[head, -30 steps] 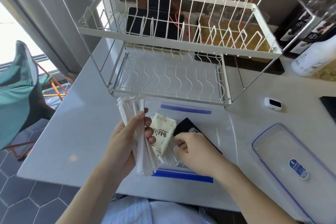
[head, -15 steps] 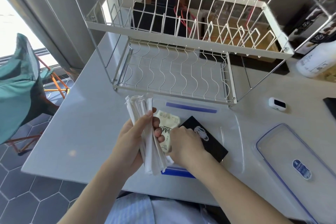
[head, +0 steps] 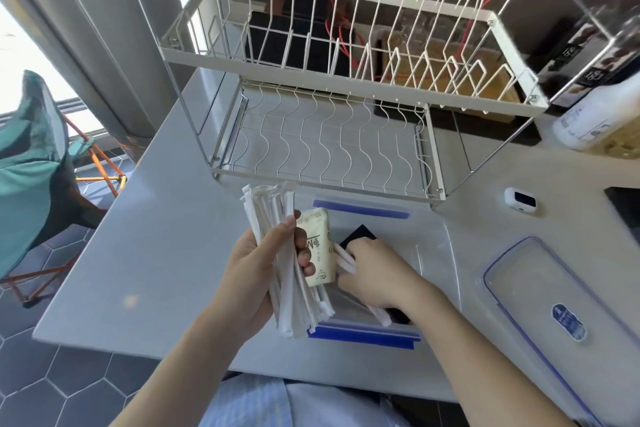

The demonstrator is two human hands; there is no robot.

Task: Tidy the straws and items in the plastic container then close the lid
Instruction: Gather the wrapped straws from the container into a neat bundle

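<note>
A clear plastic container (head: pixel 436 253) with blue clips stands open near the table's front edge. Over its left rim, my left hand (head: pixel 256 270) grips a thick bundle of paper-wrapped straws (head: pixel 277 236). A cream packet (head: pixel 320 246) leans inside the container against my left fingers. My right hand (head: pixel 374 274) reaches into the container and closes on two or three wrapped straws (head: pixel 344 262) lying over a black packet (head: pixel 360 234). The lid (head: pixel 540 305), clear with a blue edge and an oval label, lies flat on the table to the right.
A white two-tier wire dish rack (head: pixel 332 135) stands right behind the container. To the right are a small white device (head: pixel 519 199), a white bottle (head: pixel 588 118) and a dark object at the frame edge. A teal chair (head: pixel 27 163) sits off the table's left side.
My right hand has slid to the right and deeper into the container, now gripping a few loose straws. The left hand keeps its bundle, raised slightly. The camera has tilted down.
</note>
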